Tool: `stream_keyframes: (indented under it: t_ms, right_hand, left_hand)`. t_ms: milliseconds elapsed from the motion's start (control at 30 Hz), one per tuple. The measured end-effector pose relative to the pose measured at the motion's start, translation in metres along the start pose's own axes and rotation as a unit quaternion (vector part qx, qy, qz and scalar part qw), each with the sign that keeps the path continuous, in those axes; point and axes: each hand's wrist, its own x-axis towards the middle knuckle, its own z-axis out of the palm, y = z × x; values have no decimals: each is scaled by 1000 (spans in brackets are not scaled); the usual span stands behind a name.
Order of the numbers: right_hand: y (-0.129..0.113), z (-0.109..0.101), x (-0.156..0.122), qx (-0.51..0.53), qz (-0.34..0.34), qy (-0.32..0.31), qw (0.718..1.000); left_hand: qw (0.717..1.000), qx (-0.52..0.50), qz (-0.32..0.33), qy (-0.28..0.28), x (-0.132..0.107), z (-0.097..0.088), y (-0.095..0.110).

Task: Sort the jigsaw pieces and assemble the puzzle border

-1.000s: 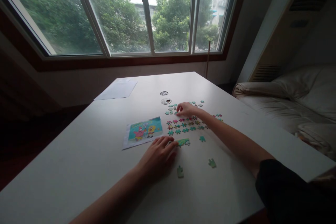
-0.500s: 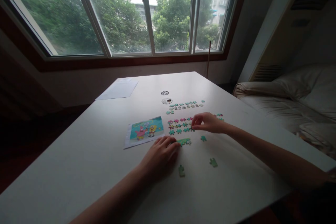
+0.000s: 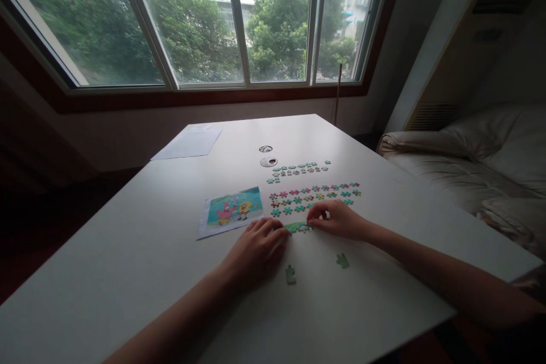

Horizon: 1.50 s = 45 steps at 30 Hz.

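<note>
LH [image 3: 258, 247], RH [image 3: 341, 219] at 1 puz strip [image 3: 293, 227]; 2 pcs [image 3: 290, 275] nearer.

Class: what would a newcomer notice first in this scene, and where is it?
Probably the big bright window, spanning much of the top. Next, perhaps, the colourful cartoon picture on the white table, left of the rows of puzzle pieces. The left hand and right hand are at either end of a green strip.

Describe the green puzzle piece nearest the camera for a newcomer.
On the big white table, find the left hand. Nearer the camera and slightly right lies a flat, green jigsaw piece, farther left and closer than the other loose green piece.
</note>
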Motion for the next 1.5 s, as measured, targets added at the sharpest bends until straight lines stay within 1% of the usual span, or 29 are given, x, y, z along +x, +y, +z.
stream_keyframes:
  t_ms: [200, 367, 567, 1000, 1133, 1233, 1300, 1400, 1500]
  right_hand:
    - [-2, 7, -3, -42, -18, 35, 998]
    - [-1, 13, -3, -56, -34, 36, 997]
    - [-1, 11, -3, -85, -54, 51, 994]
    - [-2, 16, -2, -99, -50, 62, 992]
    - [1, 9, -2, -70, -58, 71, 993]
    - [11, -6, -1, -61, -52, 77, 994]
    - [19, -20, -2, -63, -49, 47, 996]
    - [29, -40, -4, -59, -43, -43, 996]
    - [32, -53, -6, -48, -28, -117, 992]
  left_hand:
    - [1000, 5, -2, -8, -2, 2, -2]
    - [1000, 7, -1, -14, -2, 2, -2]
    - [1000, 5, 2, -18, -3, 1, -3]
    - [1000, 8, -2, -17, -3, 2, -1]
    - [1000, 15, 2, -14, -5, 2, -1]
    - [1000, 29, -1, 7, -6, 2, -4]
    - [999, 43, -14, 22, -7, 2, -9]
    - [996, 61, -53, 46, -8, 1, -17]
    - [994, 54, -82, 52, -8, 0, -22]
